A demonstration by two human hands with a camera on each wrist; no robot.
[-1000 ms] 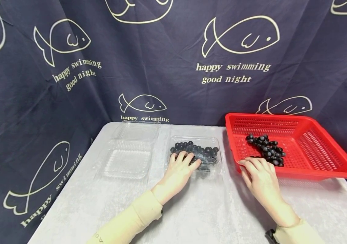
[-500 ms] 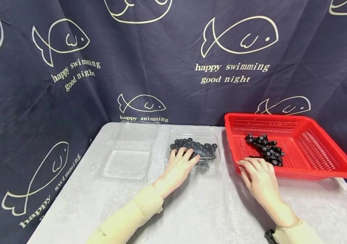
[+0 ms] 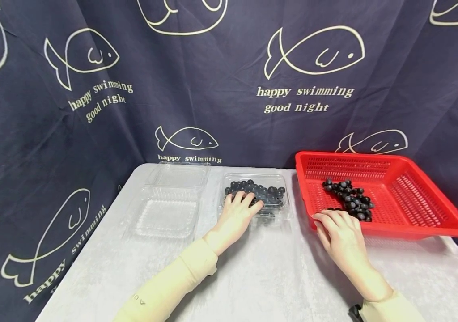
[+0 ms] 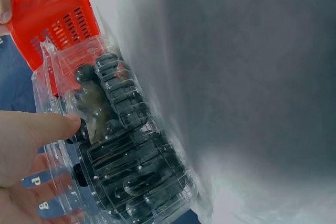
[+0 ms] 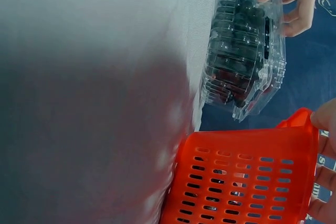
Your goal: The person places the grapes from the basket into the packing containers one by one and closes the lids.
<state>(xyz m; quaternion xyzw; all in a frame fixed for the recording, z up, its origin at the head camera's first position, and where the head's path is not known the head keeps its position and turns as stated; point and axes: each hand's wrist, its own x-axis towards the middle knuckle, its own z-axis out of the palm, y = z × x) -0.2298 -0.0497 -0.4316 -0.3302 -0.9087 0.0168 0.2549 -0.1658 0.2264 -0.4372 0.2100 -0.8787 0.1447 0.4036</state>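
Dark grapes fill a clear plastic clamshell box (image 3: 255, 190) in the middle of the table. My left hand (image 3: 238, 217) grips its near left edge, fingers spread over the lid; the left wrist view shows the thumb (image 4: 58, 128) against the near side. Right of the box, a red plastic basket (image 3: 418, 230) with slotted sides holds a bunch of dark grapes (image 3: 354, 200). My right hand (image 3: 341, 237) holds the basket's near left corner, with fingers over the rim and thumb outside. In the right wrist view, part of that hand (image 5: 326, 150) shows at the basket's rim.
An opened clear clamshell box (image 3: 167, 215) with no grapes in it lies at the left, its lid (image 3: 178, 174) folded back. A light cloth covers the table (image 3: 269, 277). Behind hangs a dark blue curtain (image 3: 229, 103) with fish drawings.
The grape box has slid slightly away from me, toward the curtain, with my left hand on it. My right hand stays at the basket's corner. The head view has shifted a little.
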